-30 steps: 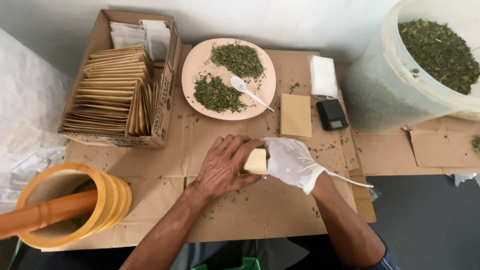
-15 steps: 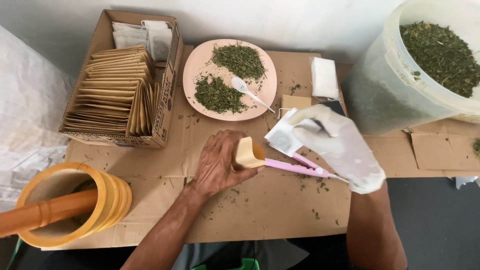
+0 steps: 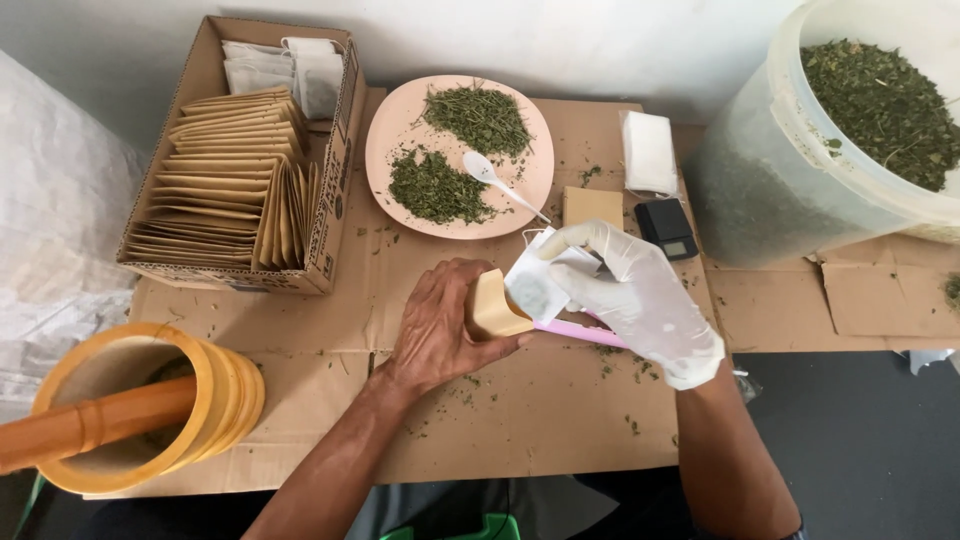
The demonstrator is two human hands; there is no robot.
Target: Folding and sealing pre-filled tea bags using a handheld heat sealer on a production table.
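Left hand [image 3: 432, 325], bare, rested on the cardboard-covered table [image 3: 520, 420] and gripped a small tan paper pouch [image 3: 493, 307]; fingers curled round it, thumb underneath, pouch mouth tilted up toward the right. Right hand [image 3: 640, 295], in a white glove, was just beside it, fingers pinching a white filter bag [image 3: 535, 285] at the pouch mouth. The white bag touched the pouch opening; couldn't tell how far in it sat. A pink tool [image 3: 580, 333] lay under the gloved hand, mostly hidden.

Pouch and bag were at table centre, just in front of the pink plate [image 3: 385, 150]. Plate carried two heaps of dried green leaf [image 3: 435, 188] and a white plastic spoon [image 3: 500, 183] lying across it. Right of the plate: a flat tan pouch [image 3: 592, 206], a small black scale [image 3: 667, 226], and a stack of white bags [image 3: 648, 150]. Far right: a big translucent bucket [image 3: 770, 190] of the same dried leaf. Left: a cardboard box [image 3: 335, 165] packed with upright tan pouches, a few white bags at its back. Near left: a yellow mortar [image 3: 215, 400] with an orange pestle [image 3: 90, 425] leaning out. Loose leaf crumbs were scattered over the cardboard near both hands.
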